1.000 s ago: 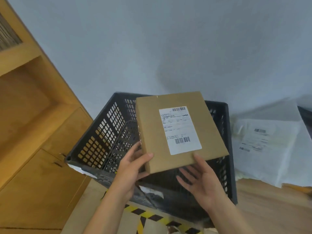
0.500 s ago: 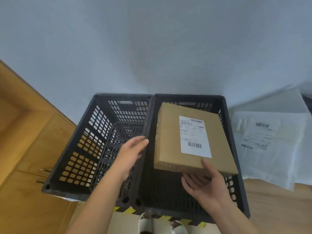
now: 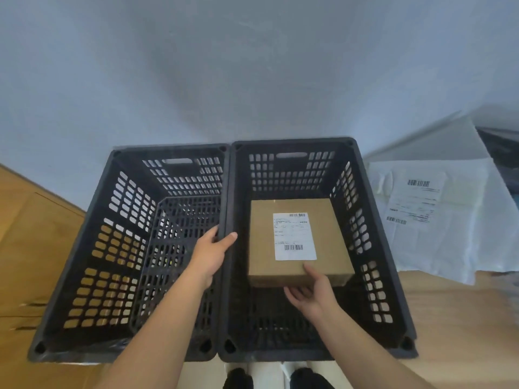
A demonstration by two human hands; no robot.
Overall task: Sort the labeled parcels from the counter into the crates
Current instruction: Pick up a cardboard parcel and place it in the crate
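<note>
Two black perforated crates stand side by side against the wall. The left crate [image 3: 92, 248] holds nothing. Low inside the right crate [image 3: 376, 248] is a brown cardboard parcel [image 3: 261, 237] with a white barcode label facing up. My right hand [image 3: 311, 293] pinches the parcel's near edge, thumb on top and fingers beneath. Whether the parcel touches the crate floor I cannot tell. My left hand [image 3: 210, 254] holds nothing; its straight fingers lie over the shared rim between the crates.
A white poly mailer [image 3: 438, 228] with a barcode label lies on the wooden counter [image 3: 449, 310] right of the crates. A dark object [image 3: 500, 147] shows at the far right. A wooden cabinet [image 3: 36, 234] stands left. A grey wall is behind.
The parcel has gone from above the crates down into the right crate. My left hand let go of it and moved to the rim between the crates; my right hand still holds it.
</note>
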